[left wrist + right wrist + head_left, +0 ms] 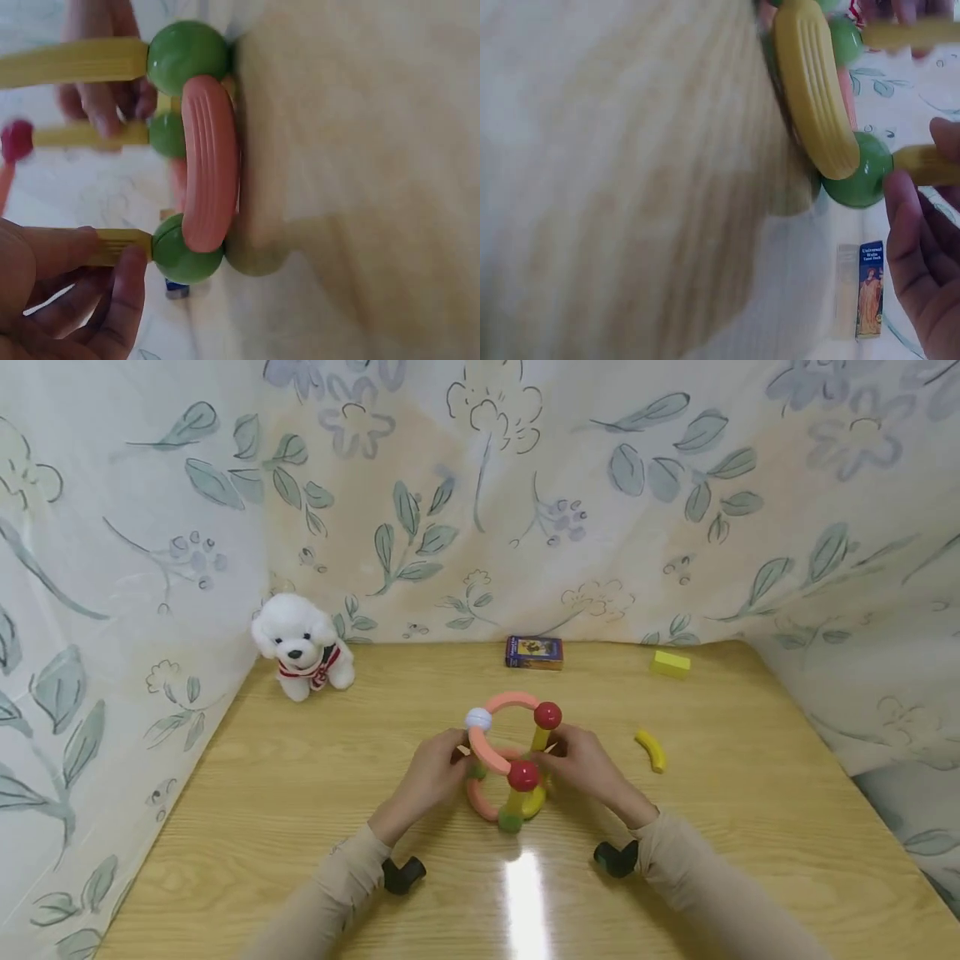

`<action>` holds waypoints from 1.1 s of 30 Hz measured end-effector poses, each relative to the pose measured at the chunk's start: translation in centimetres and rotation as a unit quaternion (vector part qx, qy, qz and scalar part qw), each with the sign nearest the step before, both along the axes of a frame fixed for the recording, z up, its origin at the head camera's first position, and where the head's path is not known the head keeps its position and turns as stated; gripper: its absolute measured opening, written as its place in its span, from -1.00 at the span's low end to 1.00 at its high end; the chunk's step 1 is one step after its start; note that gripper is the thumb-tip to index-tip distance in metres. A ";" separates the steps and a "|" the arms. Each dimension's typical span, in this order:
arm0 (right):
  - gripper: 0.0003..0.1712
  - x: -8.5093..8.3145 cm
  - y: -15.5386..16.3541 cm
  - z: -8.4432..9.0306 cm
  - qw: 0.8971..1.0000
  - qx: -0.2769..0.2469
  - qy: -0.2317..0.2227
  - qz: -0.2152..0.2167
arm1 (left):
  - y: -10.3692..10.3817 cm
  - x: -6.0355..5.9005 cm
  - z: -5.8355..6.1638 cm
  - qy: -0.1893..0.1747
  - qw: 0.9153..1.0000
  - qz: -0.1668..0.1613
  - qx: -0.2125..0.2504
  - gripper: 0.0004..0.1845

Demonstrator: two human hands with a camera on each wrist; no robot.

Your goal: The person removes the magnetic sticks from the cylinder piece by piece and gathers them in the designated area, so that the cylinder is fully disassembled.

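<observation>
A toy frame of balls and rods stands on the table between both hands. Its upper ring has coral curved bars point(487, 752), two red balls point(548, 716) and a white ball point(478, 720). Below, green balls point(187, 247) join coral and yellow curved bars point(817, 90) at tabletop level. My left hand point(435, 768) pinches an upright yellow rod point(120, 246) just above a green ball, on the frame's left side. On the right side, another yellow rod point(926, 165) is between the thumb and fingers of my right hand point(588, 764). The hands partly hide the lower ring.
A loose yellow curved bar point(651, 752) lies right of the frame. Along the back are a white plush dog point(300, 643), a blue card box point(534, 653) and a yellow block point(671, 664). Flower-patterned cloth point(487, 527) hangs behind the wooden table point(300, 777).
</observation>
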State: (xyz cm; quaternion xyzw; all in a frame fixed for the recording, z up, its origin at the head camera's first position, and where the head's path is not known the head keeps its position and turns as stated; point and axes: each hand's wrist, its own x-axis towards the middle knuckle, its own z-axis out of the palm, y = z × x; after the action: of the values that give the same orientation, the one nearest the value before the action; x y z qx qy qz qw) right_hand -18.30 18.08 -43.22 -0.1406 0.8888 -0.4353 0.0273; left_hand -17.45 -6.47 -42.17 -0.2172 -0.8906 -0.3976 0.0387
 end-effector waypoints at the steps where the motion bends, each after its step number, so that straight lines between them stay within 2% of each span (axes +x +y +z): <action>1: -0.74 0.3 0.1 0.1 1.000 0.005 0.003 -0.009 | 0.1 -0.4 0.1 -0.012 1.000 -0.001 0.006 -0.85; 3: -0.70 0.8 0.3 0.4 1.000 0.012 0.004 -0.018 | 0.1 -1.1 0.4 -0.026 1.000 0.002 0.008 -0.80; 5: -0.63 1.3 0.3 1.0 1.000 0.009 0.008 -0.023 | -0.3 -1.3 1.1 -0.031 0.999 0.010 0.007 -0.74; 9: -0.50 1.9 0.8 3.5 0.996 -0.028 0.056 -0.057 | -1.1 -1.5 3.6 -0.007 0.999 0.024 0.038 -0.66; 11: -0.55 2.0 1.0 4.9 0.993 -0.043 0.086 -0.075 | -0.9 -1.9 5.0 0.005 0.998 0.012 0.056 -0.66; 13: -0.61 1.9 0.9 6.0 0.990 -0.042 0.107 -0.079 | -0.4 -2.5 6.1 0.015 0.998 -0.016 0.062 -0.65; 16: -0.61 1.9 0.3 6.5 0.990 -0.022 0.124 -0.070 | 0.9 -3.1 7.2 -0.001 0.998 -0.051 0.036 -0.59; 20: -0.62 2.1 -0.4 5.8 0.987 -0.009 0.145 -0.066 | 2.3 -3.5 7.7 -0.039 0.996 -0.075 0.005 -0.57; 23: -0.61 2.2 -0.7 5.4 0.985 -0.005 0.159 -0.069 | 2.6 -3.7 7.7 -0.044 0.996 -0.081 0.003 -0.62; 30: -0.55 2.1 -0.9 5.4 0.986 -0.019 0.155 -0.064 | 2.3 -3.6 8.0 -0.054 0.997 -0.057 0.006 -0.65; 33: -0.53 2.1 -0.7 5.4 0.982 -0.012 0.173 -0.075 | 1.8 -3.5 7.9 -0.046 0.997 -0.050 0.025 -0.66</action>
State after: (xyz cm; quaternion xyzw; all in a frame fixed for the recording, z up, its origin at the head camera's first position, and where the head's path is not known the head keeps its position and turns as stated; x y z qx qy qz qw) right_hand -16.23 17.36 -37.82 -0.1466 0.8828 -0.4162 -0.1611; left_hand -20.97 -4.70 -34.30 -0.2421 -0.8692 -0.4308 -0.0165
